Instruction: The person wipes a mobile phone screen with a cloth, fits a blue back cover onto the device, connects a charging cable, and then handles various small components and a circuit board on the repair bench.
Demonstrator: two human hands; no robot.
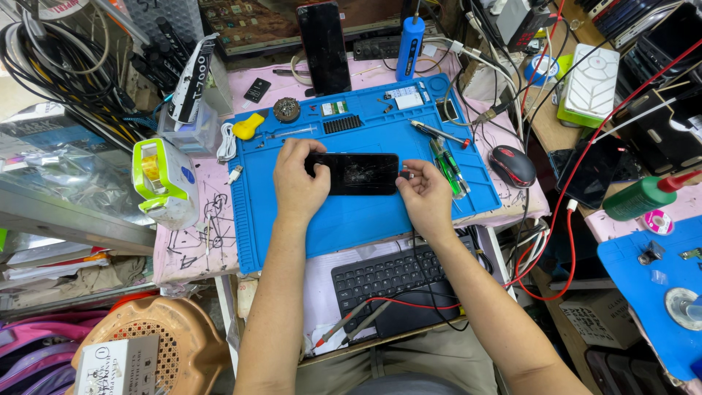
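Both bare forearms reach forward and upward from the bottom of the view, angling slightly toward each other. The left hand (298,183) lies palm down, knuckles up, with its fingers curled over and its thumb pointing inward to the right. The right hand (424,197) sits just lower and well apart from it, back of the hand up, its thumb and forefinger pinched together at the upper left.

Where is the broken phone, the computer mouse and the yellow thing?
Phone (358,174), head view, on the cracked black screen between the hands.
Mouse (512,166), head view, on its black and red back.
Yellow thing (250,126), head view, on its middle, upper left of the blue mat.
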